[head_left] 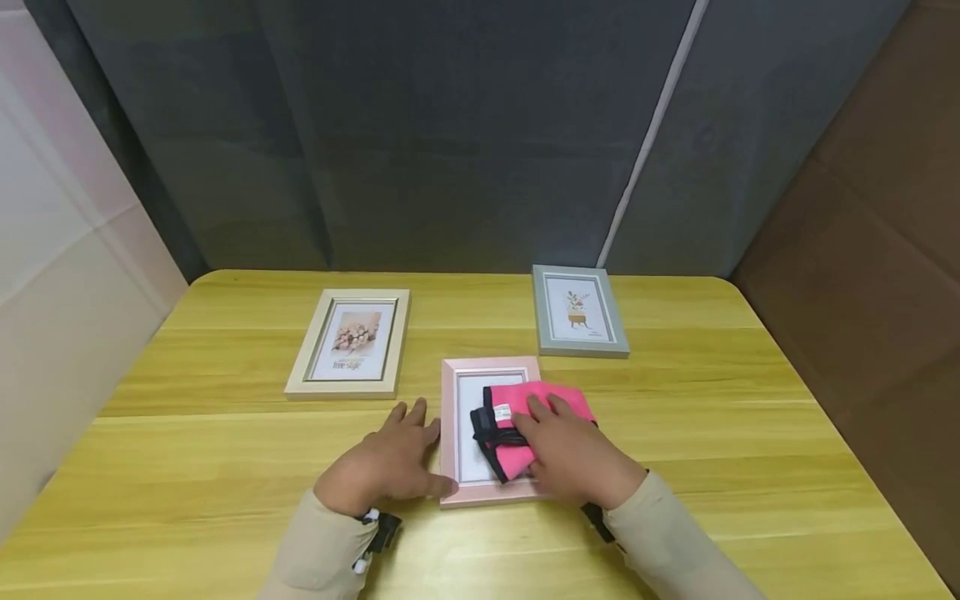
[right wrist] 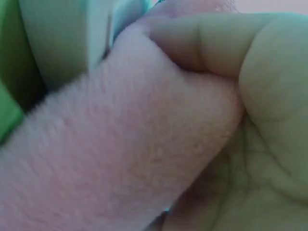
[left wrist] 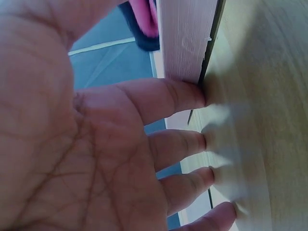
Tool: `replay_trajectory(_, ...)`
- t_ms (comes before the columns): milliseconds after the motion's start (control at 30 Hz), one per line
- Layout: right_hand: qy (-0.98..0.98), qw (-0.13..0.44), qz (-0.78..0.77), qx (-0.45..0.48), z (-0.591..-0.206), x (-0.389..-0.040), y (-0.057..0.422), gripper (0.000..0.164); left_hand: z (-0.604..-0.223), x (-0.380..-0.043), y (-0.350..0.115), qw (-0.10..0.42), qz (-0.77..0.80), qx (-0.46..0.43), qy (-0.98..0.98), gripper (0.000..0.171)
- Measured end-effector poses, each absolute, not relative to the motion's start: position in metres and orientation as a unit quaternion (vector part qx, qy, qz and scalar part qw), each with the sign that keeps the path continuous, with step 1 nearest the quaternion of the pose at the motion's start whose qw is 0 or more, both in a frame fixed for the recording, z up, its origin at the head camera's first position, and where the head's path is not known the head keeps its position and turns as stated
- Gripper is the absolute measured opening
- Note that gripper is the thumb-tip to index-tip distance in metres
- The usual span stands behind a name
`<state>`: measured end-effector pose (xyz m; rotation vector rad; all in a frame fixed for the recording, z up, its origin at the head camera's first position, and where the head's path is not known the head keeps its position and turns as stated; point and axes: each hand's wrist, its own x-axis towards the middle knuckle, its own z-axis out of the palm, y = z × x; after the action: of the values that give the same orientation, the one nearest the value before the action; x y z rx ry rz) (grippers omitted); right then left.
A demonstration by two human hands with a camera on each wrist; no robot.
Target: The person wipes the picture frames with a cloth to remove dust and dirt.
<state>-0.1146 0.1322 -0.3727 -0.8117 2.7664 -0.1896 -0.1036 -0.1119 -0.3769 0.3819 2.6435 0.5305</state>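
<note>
A pink picture frame (head_left: 450,433) lies flat near the middle of the table. My left hand (head_left: 384,467) is at its left side, thumb on the lower left corner, fingers spread; in the left wrist view the fingertips (left wrist: 195,96) touch the tabletop and one meets the frame's side (left wrist: 185,43). With my right hand (head_left: 573,454) I grip a folded bright pink cloth (head_left: 555,396) with black edging and a white label, lying over the frame's right part. Close up, the thumb presses into the fuzzy cloth (right wrist: 125,130). Part of the frame is hidden beneath cloth and hand.
A cream picture frame (head_left: 401,342) with a flower picture lies back left on the wooden table (head_left: 187,467). Back right is a grey-blue picture frame (head_left: 585,347) with a potted plant picture. A dark cloth wall (head_left: 450,150) stands behind the table, with panels at both sides.
</note>
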Motion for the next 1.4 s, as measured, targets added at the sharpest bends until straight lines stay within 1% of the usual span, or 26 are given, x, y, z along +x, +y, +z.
replay_trajectory(200, 0.955, 0.131, -0.106, -0.245, -0.373, -0.148, 0.126, 0.052, -0.378, -0.104, -0.111, 0.208, 0.190, 0.134, 0.950, 0.092)
replay_trajectory(333, 0.954, 0.138, -0.118, -0.240, -0.372, -0.153, 0.126, 0.052, -0.378, -0.105, -0.111, 0.210, 0.195, 0.127, 0.949, 0.092)
replay_trajectory(467, 0.951, 0.143, -0.101, -0.255, -0.371, -0.141, 0.130, 0.053, -0.377, -0.103, -0.111, 0.209, 0.211, 0.122, 0.947, 0.092)
replay_trajectory(633, 0.942, 0.143, -0.071, -0.295, -0.364, -0.110, 0.138, 0.055, -0.375, -0.102, -0.111, 0.203, 0.222, 0.127, 0.945, 0.091)
replay_trajectory(767, 0.935, 0.136, -0.060, -0.322, -0.359, -0.089, 0.142, 0.052, -0.376, -0.102, -0.111, 0.201, 0.218, 0.126, 0.947, 0.091)
replay_trajectory(867, 0.935, 0.125, -0.052, -0.328, -0.361, -0.084, 0.142, 0.052, -0.376, -0.102, -0.111, 0.202, 0.213, 0.125, 0.948, 0.091)
replay_trajectory(1000, 0.942, 0.119, -0.051, -0.311, -0.367, -0.099, 0.138, 0.055, -0.377, -0.102, -0.112, 0.204, 0.205, 0.125, 0.949, 0.091)
replay_trajectory(1267, 0.955, 0.137, -0.078, -0.252, -0.370, -0.150, 0.126, 0.054, -0.378, -0.104, -0.112, 0.208, 0.202, 0.124, 0.949, 0.090)
replay_trajectory(1400, 0.955, 0.141, -0.082, -0.246, -0.370, -0.157, 0.125, 0.054, -0.377, -0.103, -0.112, 0.208, 0.202, 0.126, 0.949, 0.090)
